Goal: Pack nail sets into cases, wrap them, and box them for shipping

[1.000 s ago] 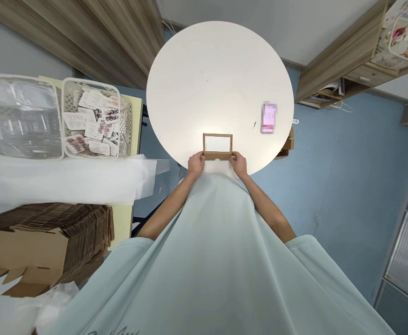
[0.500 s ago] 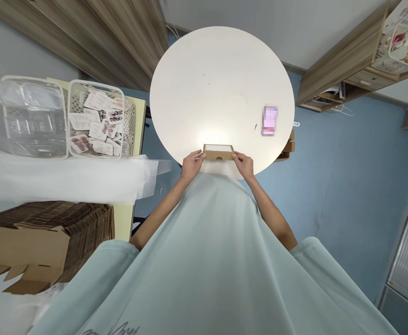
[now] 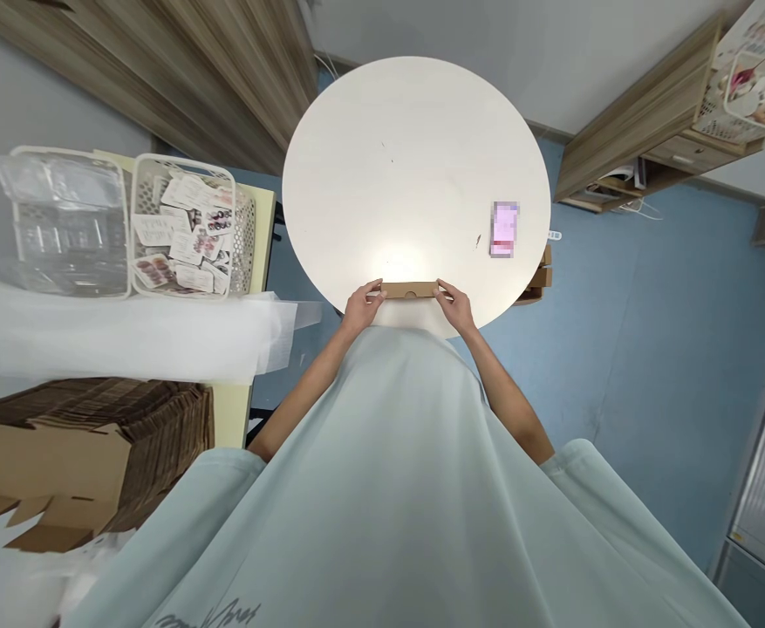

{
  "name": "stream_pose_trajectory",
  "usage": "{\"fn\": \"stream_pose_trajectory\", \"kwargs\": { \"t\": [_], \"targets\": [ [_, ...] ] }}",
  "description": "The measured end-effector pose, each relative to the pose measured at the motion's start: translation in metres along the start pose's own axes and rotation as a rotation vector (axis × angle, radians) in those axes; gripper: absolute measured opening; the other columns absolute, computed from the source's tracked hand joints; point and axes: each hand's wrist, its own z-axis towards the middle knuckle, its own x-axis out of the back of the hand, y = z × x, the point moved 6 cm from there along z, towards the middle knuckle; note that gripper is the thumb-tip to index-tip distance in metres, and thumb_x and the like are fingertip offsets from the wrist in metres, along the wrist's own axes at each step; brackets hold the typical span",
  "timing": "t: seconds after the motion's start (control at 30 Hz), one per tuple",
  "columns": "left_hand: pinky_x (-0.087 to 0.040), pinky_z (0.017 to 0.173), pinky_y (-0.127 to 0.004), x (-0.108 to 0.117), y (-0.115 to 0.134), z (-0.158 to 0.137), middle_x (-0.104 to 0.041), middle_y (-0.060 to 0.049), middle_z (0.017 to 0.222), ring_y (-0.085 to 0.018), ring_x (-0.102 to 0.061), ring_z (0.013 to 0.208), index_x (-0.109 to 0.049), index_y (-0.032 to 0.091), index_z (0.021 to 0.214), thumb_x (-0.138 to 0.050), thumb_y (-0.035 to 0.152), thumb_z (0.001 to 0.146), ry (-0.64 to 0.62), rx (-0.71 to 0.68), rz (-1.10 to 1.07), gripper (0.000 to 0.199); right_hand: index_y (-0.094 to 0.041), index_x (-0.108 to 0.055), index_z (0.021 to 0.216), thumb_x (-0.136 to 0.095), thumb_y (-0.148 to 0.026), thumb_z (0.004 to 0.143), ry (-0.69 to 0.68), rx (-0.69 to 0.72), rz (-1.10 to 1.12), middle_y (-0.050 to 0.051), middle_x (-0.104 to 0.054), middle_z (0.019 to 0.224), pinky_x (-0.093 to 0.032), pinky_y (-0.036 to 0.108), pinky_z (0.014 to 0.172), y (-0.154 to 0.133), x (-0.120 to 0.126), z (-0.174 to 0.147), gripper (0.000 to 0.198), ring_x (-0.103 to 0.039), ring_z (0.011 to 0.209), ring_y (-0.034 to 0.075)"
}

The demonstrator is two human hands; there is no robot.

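A small brown cardboard box (image 3: 409,290) is held at the near edge of the round white table (image 3: 414,131). Its long side, with a small thumb notch, faces me, and its inside is out of sight. My left hand (image 3: 361,308) grips the left end between thumb and fingers. At the other end, my right hand (image 3: 455,307) pinches the box the same way. Farther right on the tabletop lies a blurred pink-purple rectangular item (image 3: 504,229).
Left of me, a yellow side table (image 3: 233,417) bears a basket of carded packs (image 3: 182,227), a basket of clear plastic bags (image 3: 68,231), white wrapping sheets (image 3: 140,338) and a stack of flattened cardboard boxes (image 3: 160,436). A wooden cabinet (image 3: 650,113) stands at the right.
The box has tipped in my hands: its white inside or contents showed at the top before and now only the brown side shows. Both hands keep their hold.
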Motion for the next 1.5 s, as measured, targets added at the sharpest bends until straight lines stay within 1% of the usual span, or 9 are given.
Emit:
{"fn": "stream_pose_trajectory", "kwargs": {
  "t": [0.27,0.47,0.63,0.9,1.03,1.17,1.27,1.4,1.5],
  "targets": [
    [-0.061,0.112,-0.040,-0.007,-0.006,-0.003,-0.074,-0.015,0.151,-0.024,-0.077,0.117,-0.073,0.021,0.151,-0.069,0.040,0.106,0.041,-0.007,-0.034,0.048,-0.025,-0.073,0.153,-0.059,-0.063,0.109,0.000,0.002,-0.031,0.012,-0.071,0.162,-0.064,0.045,0.113,0.001,-0.007,-0.002,0.060,-0.073,0.131,0.027],
    [-0.061,0.112,-0.040,-0.006,-0.004,-0.003,-0.075,-0.016,0.149,-0.023,-0.078,0.116,-0.076,0.019,0.147,-0.070,0.033,0.104,0.074,-0.002,-0.015,0.046,-0.021,-0.071,0.153,-0.053,-0.061,0.110,0.021,0.013,0.001,0.015,-0.075,0.156,-0.063,0.041,0.113,0.002,-0.013,-0.003,0.062,-0.074,0.126,0.024],
    [-0.062,0.113,-0.042,-0.003,-0.001,-0.003,-0.075,-0.015,0.149,-0.025,-0.078,0.118,-0.077,0.021,0.148,-0.072,0.041,0.105,0.075,0.023,-0.003,0.047,-0.022,-0.072,0.151,-0.054,-0.060,0.110,0.018,0.022,0.007,0.014,-0.075,0.155,-0.062,0.043,0.116,0.003,-0.013,-0.002,0.059,-0.074,0.127,0.024],
    [-0.068,0.096,-0.038,-0.010,-0.004,-0.005,-0.075,-0.015,0.141,-0.021,-0.079,0.101,-0.074,0.019,0.153,-0.071,0.035,0.105,0.098,0.114,-0.062,0.051,-0.023,-0.072,0.153,-0.052,-0.068,0.111,0.029,0.037,0.021,0.017,-0.069,0.162,-0.061,0.043,0.120,0.009,-0.014,0.002,0.065,-0.074,0.131,0.025],
    [-0.067,0.104,-0.042,-0.017,-0.007,-0.016,-0.074,-0.017,0.146,-0.024,-0.080,0.108,-0.071,0.017,0.155,-0.072,0.030,0.104,0.128,0.123,-0.053,0.053,-0.020,-0.072,0.154,-0.060,-0.062,0.109,0.043,0.043,0.077,0.018,-0.071,0.159,-0.060,0.045,0.123,0.017,-0.008,-0.001,0.063,-0.074,0.135,0.027],
    [-0.063,0.116,-0.047,-0.024,-0.017,-0.031,-0.076,-0.018,0.148,-0.031,-0.080,0.126,-0.070,0.016,0.155,-0.079,0.024,0.098,0.094,0.163,-0.038,0.058,-0.022,-0.074,0.150,-0.062,-0.058,0.107,0.041,0.052,0.083,0.015,-0.073,0.157,-0.060,0.046,0.122,0.033,-0.005,-0.019,0.057,-0.072,0.139,0.027],
    [-0.059,0.122,-0.048,-0.033,-0.028,-0.042,-0.078,-0.019,0.148,-0.032,-0.077,0.135,-0.075,0.014,0.144,-0.080,0.020,0.095,0.039,0.168,-0.049,0.049,-0.021,-0.078,0.144,-0.067,-0.054,0.103,0.070,-0.005,0.104,0.015,-0.075,0.156,-0.062,0.048,0.119,0.056,-0.008,-0.038,0.054,-0.075,0.134,0.028],
    [-0.060,0.121,-0.052,-0.051,-0.048,-0.062,-0.080,-0.020,0.144,-0.033,-0.079,0.131,-0.078,0.012,0.135,-0.078,0.015,0.093,-0.030,0.228,-0.104,0.042,-0.015,-0.084,0.125,-0.077,-0.052,0.093,0.108,-0.164,0.221,0.019,-0.082,0.142,-0.060,0.050,0.120,0.093,-0.020,-0.063,0.050,-0.079,0.127,0.030],
    [-0.062,0.117,-0.055,-0.062,-0.059,-0.080,-0.078,-0.020,0.147,-0.033,-0.079,0.129,-0.075,0.014,0.135,-0.079,0.014,0.090,0.000,0.232,-0.171,0.045,-0.014,-0.085,0.113,-0.085,-0.052,0.082,0.126,-0.239,0.345,0.019,-0.086,0.131,-0.060,0.050,0.118,0.114,-0.026,-0.081,0.049,-0.079,0.125,0.032]
  ]
}}
